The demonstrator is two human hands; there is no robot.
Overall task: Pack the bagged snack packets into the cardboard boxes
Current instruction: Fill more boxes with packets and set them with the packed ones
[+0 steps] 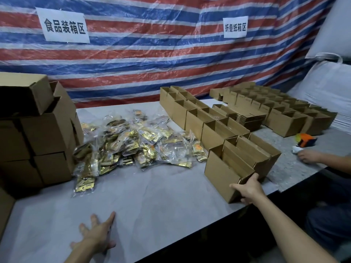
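The right hand point(247, 190) is gripping one box point(222, 173) by its end; snack bags point(136, 145) are lying left of it, nearer the flat, empty left hand point(97, 231).

Heap of clear-bagged gold snack packets point(133, 145) on the grey table point(152, 196), stacked brown cardboard cartons point(38, 133) left of it, row of open brown cardboard boxes point(190, 118) right of it, my right hand point(248, 190) gripping the nearest box point(222, 171)
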